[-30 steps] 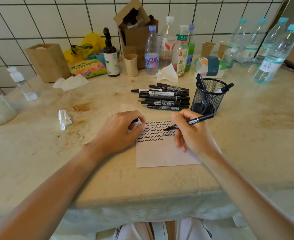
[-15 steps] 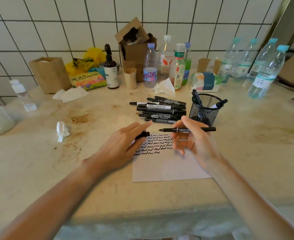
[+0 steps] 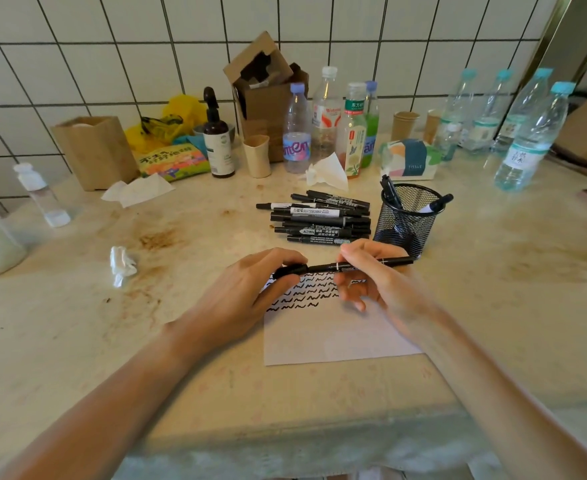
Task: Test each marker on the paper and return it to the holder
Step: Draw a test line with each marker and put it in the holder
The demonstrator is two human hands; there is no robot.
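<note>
White wall tiles with dark grout close the far side of the scene, and below them a stained, pale tabletop [image 3: 77, 306] is crowded with water bottles [image 3: 524, 147], paper cups and a tissue pack [image 3: 410, 158]. Near the centre a white sheet of paper [image 3: 333, 337] is laid flat, its far half covered with rows of black squiggles [image 3: 302, 292], which suggests that many markers have been tried already. Just beyond the paper, a pile of black markers [image 3: 319, 220] is stacked lying on the table, probably those awaiting a test. To the right of the pile stands the black mesh holder [image 3: 408, 220], in which at least 2 markers are seen leaning; it is kept within easy reach of the right hand, presumably for quick returns.

One black marker [image 3: 371, 265] is held level above the paper's far edge, between both hands. A black cap [image 3: 290, 270] is pinched by the curled thumb and fingers of the left hand [image 3: 247, 299] and is met with the marker's left end, so recapping is judged to be in hand. The barrel is pinched by the thumb and forefinger of the right hand [image 3: 385, 289], the remaining fingers being loosely curled beneath it. Whether the cap is fully seated cannot be told.
</note>
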